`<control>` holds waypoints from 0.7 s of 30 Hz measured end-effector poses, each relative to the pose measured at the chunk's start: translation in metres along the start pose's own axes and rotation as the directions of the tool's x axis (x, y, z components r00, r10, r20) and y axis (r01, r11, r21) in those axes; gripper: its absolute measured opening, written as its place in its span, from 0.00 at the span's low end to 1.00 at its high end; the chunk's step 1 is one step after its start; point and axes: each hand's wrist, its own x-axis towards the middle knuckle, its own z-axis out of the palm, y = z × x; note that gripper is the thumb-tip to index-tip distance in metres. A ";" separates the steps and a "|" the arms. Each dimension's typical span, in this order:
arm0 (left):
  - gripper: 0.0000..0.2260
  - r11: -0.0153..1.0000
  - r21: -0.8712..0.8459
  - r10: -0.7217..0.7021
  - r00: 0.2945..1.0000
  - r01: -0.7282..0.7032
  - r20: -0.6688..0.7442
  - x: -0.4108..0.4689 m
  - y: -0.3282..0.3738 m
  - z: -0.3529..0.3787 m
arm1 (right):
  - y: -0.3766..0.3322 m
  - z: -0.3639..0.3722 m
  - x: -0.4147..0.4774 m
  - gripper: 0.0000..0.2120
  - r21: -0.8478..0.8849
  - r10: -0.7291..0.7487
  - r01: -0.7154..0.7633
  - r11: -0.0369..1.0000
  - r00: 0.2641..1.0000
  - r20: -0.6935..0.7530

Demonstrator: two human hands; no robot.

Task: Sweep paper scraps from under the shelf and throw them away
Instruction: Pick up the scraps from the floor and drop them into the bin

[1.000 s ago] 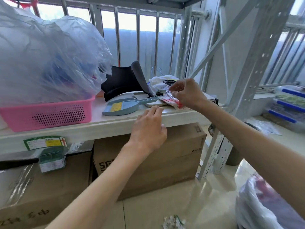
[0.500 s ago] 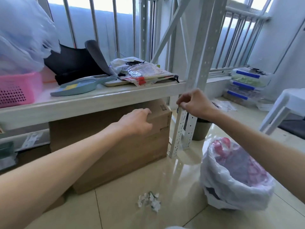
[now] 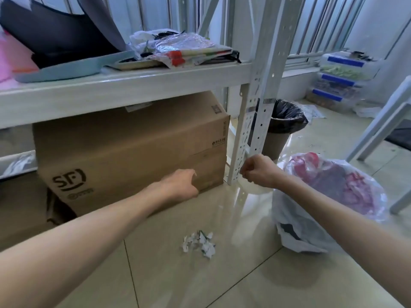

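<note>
A small heap of torn white paper scraps (image 3: pixel 199 243) lies on the glossy floor tiles in front of the shelf. My left hand (image 3: pixel 180 185) rests low on the front of a brown cardboard box (image 3: pixel 124 152) under the shelf board (image 3: pixel 124 85), fingers curled against it and holding nothing. My right hand (image 3: pixel 255 171) hovers beside the shelf's perforated metal post (image 3: pixel 255 112), fingers closed with nothing visible in them. A blue dustpan (image 3: pixel 66 70) lies on the shelf. A white plastic rubbish bag (image 3: pixel 329 203), open and partly filled, stands on the floor at the right.
A bin with a black liner (image 3: pixel 282 125) stands behind the post. Stacked clear storage boxes (image 3: pixel 342 81) sit by the far wall. A white chair frame (image 3: pixel 382 130) is at the right edge. Bags and a dark cushion crowd the shelf top.
Both hands have dropped from the shelf edge to near floor level. My view has tilted down and right, bringing the scraps and the white bag closer into view.
</note>
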 end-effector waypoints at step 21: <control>0.36 0.998 0.057 -0.005 0.990 -0.004 0.143 0.010 -0.056 0.170 | 0.037 0.186 -0.007 0.37 -0.157 0.132 -0.066 0.985 0.876 0.464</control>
